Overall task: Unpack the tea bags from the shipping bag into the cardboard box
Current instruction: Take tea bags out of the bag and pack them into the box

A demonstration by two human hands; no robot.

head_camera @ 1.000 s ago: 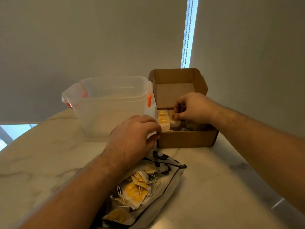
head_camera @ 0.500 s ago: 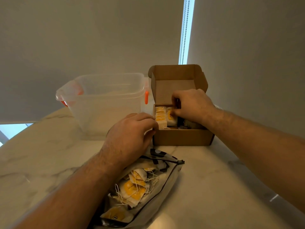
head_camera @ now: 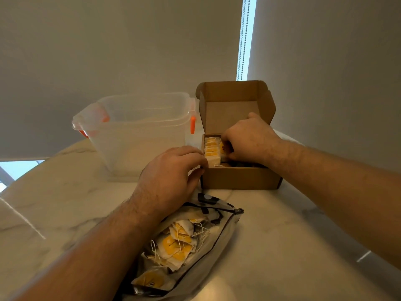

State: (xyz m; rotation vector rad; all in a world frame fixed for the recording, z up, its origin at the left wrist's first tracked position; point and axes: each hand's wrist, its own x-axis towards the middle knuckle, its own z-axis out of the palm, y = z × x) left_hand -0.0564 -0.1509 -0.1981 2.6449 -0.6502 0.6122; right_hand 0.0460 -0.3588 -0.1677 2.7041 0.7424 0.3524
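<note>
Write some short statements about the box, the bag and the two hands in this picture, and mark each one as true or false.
1. The lid of the cardboard box stands open. True.
2. The right hand reaches into the clear container. False: it reaches into the cardboard box; the plastic container stands to the left of the box.
3. The shipping bag holds tea bags. True.
4. The left hand lies flat on the shipping bag. False: its curled fingers are at the near left corner of the box.
5. A row of tea bags stands along the left side of the box. True.
</note>
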